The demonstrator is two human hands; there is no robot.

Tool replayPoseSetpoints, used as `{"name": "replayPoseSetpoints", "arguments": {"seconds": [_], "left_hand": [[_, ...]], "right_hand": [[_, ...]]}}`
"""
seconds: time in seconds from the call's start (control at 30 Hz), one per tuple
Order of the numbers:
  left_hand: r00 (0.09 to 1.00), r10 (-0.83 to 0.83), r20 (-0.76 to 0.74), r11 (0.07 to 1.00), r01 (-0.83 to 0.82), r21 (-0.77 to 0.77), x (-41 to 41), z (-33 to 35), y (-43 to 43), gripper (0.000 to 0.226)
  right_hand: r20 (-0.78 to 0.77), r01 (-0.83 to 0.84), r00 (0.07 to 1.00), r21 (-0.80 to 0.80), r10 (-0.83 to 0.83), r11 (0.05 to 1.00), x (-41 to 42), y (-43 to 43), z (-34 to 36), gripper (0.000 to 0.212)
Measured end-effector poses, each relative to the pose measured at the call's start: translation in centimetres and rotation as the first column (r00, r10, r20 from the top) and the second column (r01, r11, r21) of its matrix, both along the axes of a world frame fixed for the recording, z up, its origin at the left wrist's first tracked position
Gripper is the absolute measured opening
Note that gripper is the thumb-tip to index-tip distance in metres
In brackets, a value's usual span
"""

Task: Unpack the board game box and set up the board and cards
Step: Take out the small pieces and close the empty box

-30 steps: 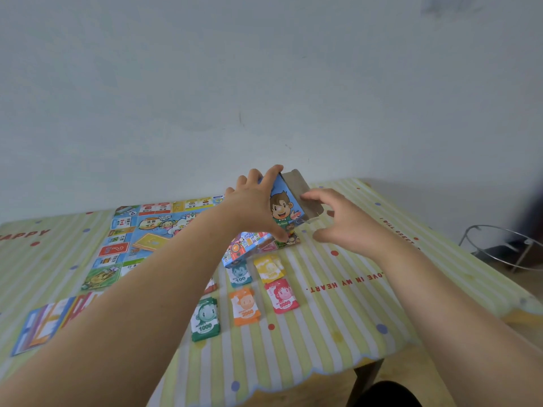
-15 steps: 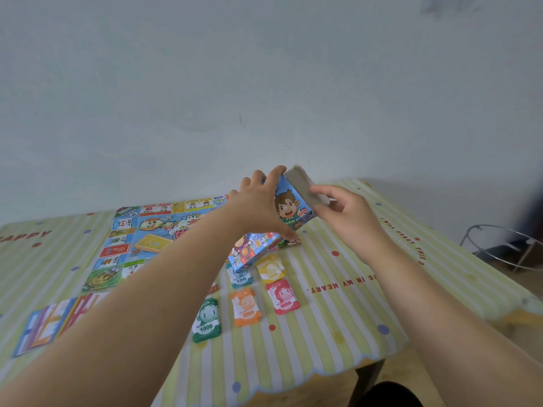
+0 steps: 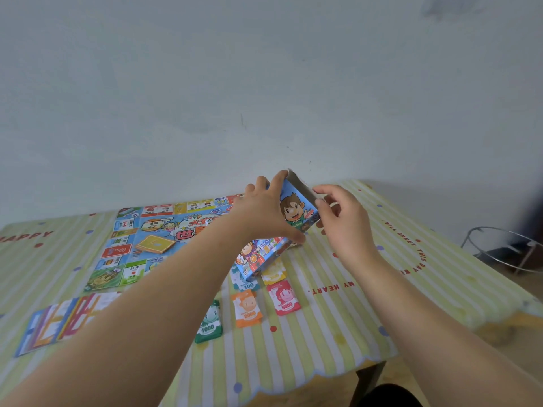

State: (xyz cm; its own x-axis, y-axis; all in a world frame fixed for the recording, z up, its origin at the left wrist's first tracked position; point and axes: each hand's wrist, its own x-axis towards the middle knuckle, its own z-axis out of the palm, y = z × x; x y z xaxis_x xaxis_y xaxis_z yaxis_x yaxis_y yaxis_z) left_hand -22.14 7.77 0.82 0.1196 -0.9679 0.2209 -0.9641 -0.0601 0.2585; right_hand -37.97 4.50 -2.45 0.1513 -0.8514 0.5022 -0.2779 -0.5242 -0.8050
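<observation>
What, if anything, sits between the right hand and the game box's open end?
Nothing visible. The right hand is already at the open end of the game box. The left hand grips the box from its other side, clear of the opening.

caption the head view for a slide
The left hand grips the tilted box, right hand at its open end; board and money cards laid out.

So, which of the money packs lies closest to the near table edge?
The green pack marked 1000, leftmost of the front ones; the orange 2000 pack and the red 5000 pack lie farther back.
</observation>
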Motion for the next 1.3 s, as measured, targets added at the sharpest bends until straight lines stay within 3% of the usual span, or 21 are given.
{"name": "replayPoseSetpoints", "arguments": {"seconds": [0.17, 0.27, 0.53, 0.8, 1.3], "left_hand": [[1.000, 0.009, 0.015, 1.000, -0.009, -0.003, 0.1, 0.2, 0.0, 0.132], [1.000, 0.021, 0.023, 1.000, -0.021, -0.007, 0.2, 0.4, -0.1, 0.132], [0.998, 0.051, 0.042, 0.999, -0.050, -0.018, 0.1, 0.5, 0.0, 0.134], [0.994, 0.065, 0.092, 0.995, -0.057, -0.081, -0.2, 0.5, 0.1, 0.138], [0.994, 0.029, 0.110, 0.991, -0.014, -0.137, -0.3, 0.1, 0.3, 0.112]], "right_hand": [[0.083, -0.060, 0.996, 0.182, 0.046, 0.981, -0.3, 1.1, 0.9, 0.037], [0.106, -0.090, 0.992, 0.206, 0.069, 0.974, -0.3, 1.5, 1.4, 0.039], [0.195, -0.102, 0.979, 0.181, 0.066, 0.978, -0.2, 1.8, 1.4, 0.029], [0.417, -0.182, 0.909, 0.383, 0.006, 0.906, 0.0, 1.7, 2.1, 0.006], [0.324, -0.061, 0.942, 0.423, -0.088, 0.904, 0.3, 2.0, 2.4, 0.010]]}}
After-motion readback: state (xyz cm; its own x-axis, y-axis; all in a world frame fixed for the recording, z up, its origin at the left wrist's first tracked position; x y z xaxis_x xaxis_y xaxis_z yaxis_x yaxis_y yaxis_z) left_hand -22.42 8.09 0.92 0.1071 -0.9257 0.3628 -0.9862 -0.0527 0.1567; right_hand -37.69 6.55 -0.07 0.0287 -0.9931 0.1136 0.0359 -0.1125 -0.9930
